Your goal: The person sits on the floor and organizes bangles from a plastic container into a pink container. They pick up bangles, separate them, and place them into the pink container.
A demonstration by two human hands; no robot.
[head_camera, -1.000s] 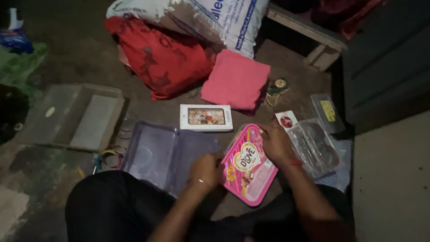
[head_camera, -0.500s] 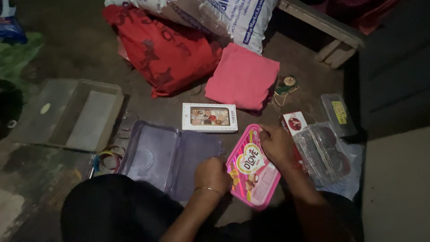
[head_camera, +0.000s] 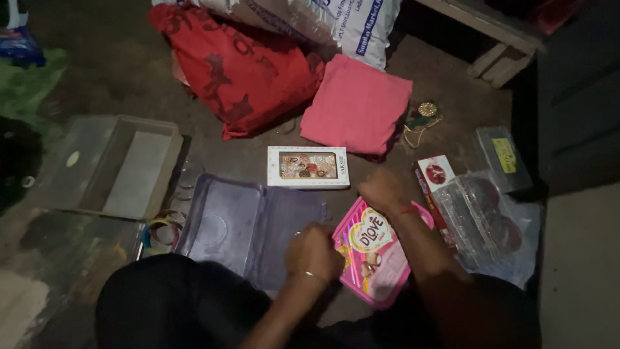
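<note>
A pink rectangular box [head_camera: 374,252] is held on the floor, near its front edge in the head view, between an open purple case [head_camera: 248,223] and clear plastic trays [head_camera: 481,220]. Judging by the hands, its lid is being worked at. The left hand [head_camera: 314,251] is closed on the box's near-left edge; the right hand [head_camera: 385,189] is curled at the far edge, though whether it grips cannot be told. A firm hold below would be needed next.

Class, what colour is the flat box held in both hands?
Pink box, with a heart design; head view.
</note>
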